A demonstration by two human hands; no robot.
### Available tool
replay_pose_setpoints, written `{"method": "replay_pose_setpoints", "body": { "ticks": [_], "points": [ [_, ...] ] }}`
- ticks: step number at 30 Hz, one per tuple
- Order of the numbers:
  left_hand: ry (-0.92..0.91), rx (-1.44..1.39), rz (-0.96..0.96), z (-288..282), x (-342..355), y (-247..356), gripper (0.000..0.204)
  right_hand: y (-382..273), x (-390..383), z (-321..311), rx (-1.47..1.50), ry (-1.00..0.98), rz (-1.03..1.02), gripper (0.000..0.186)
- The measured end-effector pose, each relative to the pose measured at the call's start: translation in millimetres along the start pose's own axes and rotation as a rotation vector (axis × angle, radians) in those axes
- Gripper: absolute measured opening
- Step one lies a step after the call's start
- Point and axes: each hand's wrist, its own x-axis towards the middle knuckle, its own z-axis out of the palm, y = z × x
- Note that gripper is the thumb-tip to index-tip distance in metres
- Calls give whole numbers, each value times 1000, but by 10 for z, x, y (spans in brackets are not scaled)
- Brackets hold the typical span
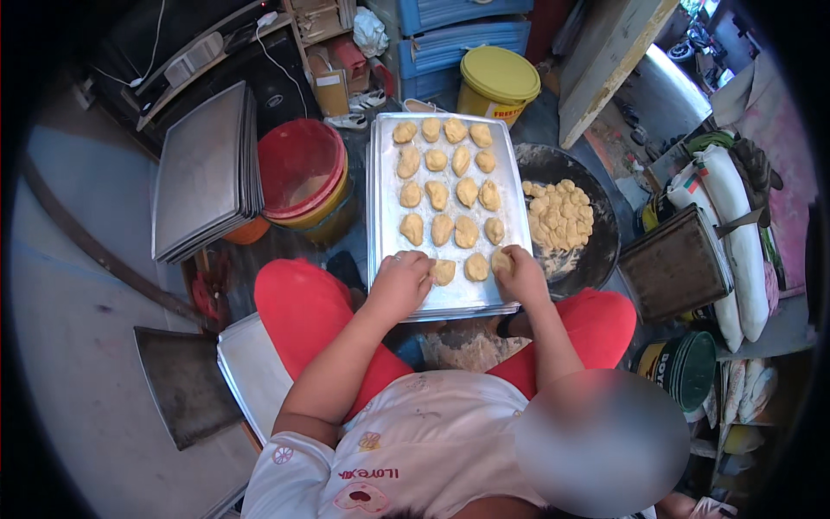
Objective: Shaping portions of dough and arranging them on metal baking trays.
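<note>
Pinching on the right, touching on the left

The right hand (526,278) has its thumb and fingers closed about a pale dough piece (501,261) at the right end of the nearest row. That piece lies at the fingertips, toward the left and far side of the hand; it is partly covered, so its long axis is hard to read, though what shows runs roughly from near to far. The left hand (399,284) has its fingertips against the left side of another lump (443,272); whether they grasp it or only press it, I cannot tell. Between the hands sits a middle lump (476,267), touched by neither and nearer the right one.

All three are on the metal tray (464,296), close to its near edge, with four rows of portions (436,161) beyond. Past the tray's right side, a black pan (601,251) holds a dough heap (562,216). The relation that seems to count most is the heap's direction: rightward and farther off from the right hand's grip, with the left hand on the far side of the tray from it.
</note>
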Motion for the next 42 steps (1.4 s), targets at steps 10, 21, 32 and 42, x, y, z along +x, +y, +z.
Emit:
{"method": "replay_pose_setpoints", "body": {
  "ticks": [10, 21, 32, 42],
  "points": [
    [-56, 181, 113, 379, 117, 7, 32, -191, -58, -23, -181, 87, -148, 41],
    [17, 255, 149, 511, 233, 29, 23, -267, -14, 101, -157, -47, -397, 38],
    [253, -31, -145, 73, 341, -382, 21, -309, 193, 56, -41, 88, -434, 42],
    [537, -176, -477, 60, 249, -1057, 25, 319, 788, 90, 149, 295, -201, 59]
  ]
}}
